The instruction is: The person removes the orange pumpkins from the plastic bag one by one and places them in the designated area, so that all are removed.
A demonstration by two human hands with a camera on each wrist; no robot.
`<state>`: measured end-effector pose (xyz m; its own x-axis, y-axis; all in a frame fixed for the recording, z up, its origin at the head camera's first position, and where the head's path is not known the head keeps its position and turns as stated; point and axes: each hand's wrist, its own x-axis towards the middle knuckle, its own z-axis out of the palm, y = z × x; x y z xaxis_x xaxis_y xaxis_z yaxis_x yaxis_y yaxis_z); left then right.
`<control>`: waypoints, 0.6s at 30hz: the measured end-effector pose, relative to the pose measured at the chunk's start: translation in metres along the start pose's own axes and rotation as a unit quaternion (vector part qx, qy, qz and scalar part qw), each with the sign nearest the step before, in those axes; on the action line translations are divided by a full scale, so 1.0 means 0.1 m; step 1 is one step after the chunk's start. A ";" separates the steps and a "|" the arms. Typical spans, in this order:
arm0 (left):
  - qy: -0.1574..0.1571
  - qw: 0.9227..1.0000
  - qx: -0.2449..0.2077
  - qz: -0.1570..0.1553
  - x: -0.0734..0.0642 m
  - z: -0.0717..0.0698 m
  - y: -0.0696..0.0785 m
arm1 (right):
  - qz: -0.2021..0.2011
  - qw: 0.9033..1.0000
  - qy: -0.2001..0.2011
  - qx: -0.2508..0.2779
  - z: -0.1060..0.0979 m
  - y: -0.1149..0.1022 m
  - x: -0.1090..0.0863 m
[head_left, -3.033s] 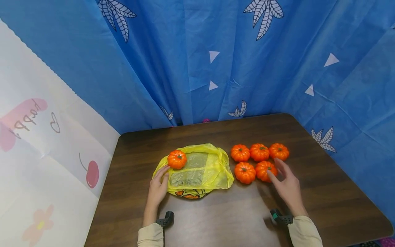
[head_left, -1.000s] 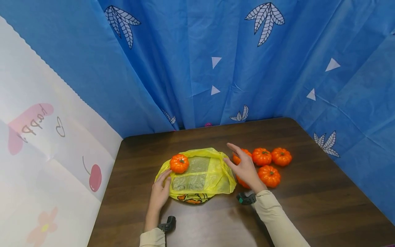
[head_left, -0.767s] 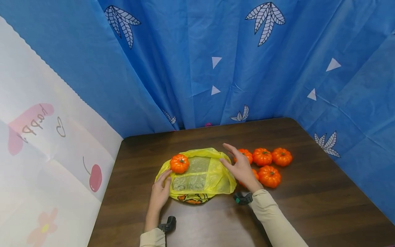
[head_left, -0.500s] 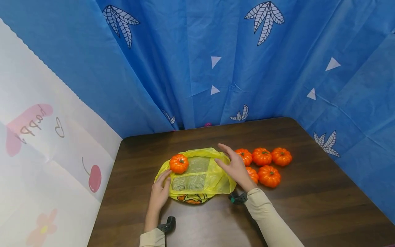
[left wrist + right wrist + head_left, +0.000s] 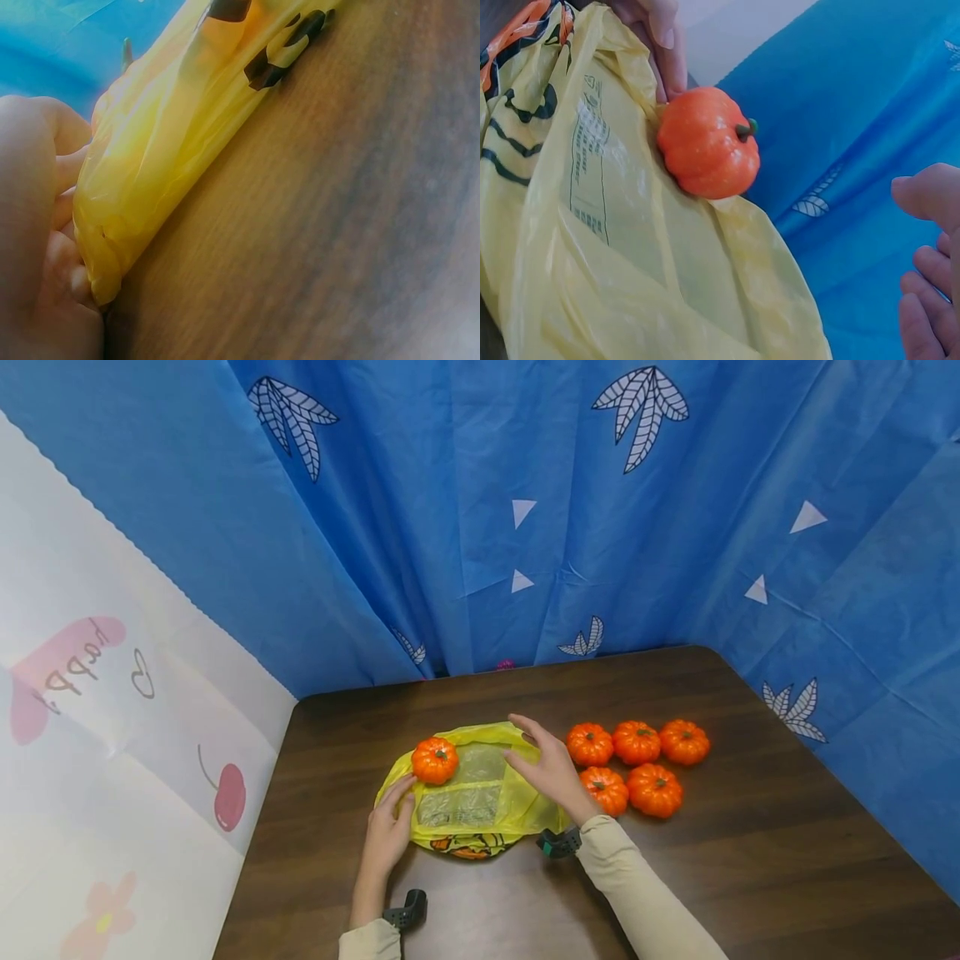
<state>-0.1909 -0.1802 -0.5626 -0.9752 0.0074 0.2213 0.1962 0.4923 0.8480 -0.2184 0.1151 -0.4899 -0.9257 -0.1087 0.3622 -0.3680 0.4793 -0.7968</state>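
Observation:
A yellow plastic bag (image 5: 457,806) with a black-and-orange print lies flat on the table, and a small orange pumpkin (image 5: 435,760) with a green stem sits on its far left part. My left hand (image 5: 386,831) rests along the bag's left edge, fingertips right by that pumpkin; the left wrist view shows its fingers against the yellow plastic (image 5: 142,180). Above the bag's right side hovers my right hand (image 5: 547,768), thumb and fingers spread with nothing between them. In the right wrist view its fingers (image 5: 926,292) appear at the right, apart from the pumpkin (image 5: 709,142).
Several more orange pumpkins (image 5: 637,742) stand in two rows right of the bag, close beside my right forearm. The brown wooden table (image 5: 787,860) ends at a blue curtain (image 5: 487,527) behind and a white printed sheet (image 5: 165,760) on the left.
My right hand has left the pumpkins and moved left over the bag, empty, uncovering the pumpkins behind it. The left hand, bag and pumpkins have stayed in place; the head view shifted slightly.

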 end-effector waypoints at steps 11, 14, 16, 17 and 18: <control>0.006 1.000 0.002 0.008 -0.01 0.01 -0.03 | -0.011 1.000 -0.024 0.002 0.19 -0.02 0.06; 0.004 1.000 0.001 0.006 0.00 0.01 -0.03 | -0.015 1.000 -0.025 0.002 0.24 -0.02 0.07; 0.003 1.000 0.002 0.004 0.00 0.01 -0.03 | -0.018 0.999 -0.027 0.002 0.28 -0.02 0.07; 0.003 1.000 0.002 0.004 0.01 0.01 -0.03 | -0.017 0.999 -0.028 0.002 0.29 -0.02 0.07; 0.003 1.000 0.001 0.006 0.01 0.02 -0.04 | -0.017 0.999 -0.030 0.004 0.31 -0.02 0.08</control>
<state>-0.1924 -0.1806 -0.5662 -0.9722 0.0074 0.2342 0.2071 0.4948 0.8440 -0.2274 0.0866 -0.5007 -0.9158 -0.1771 0.3605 -0.4006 0.4665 -0.7886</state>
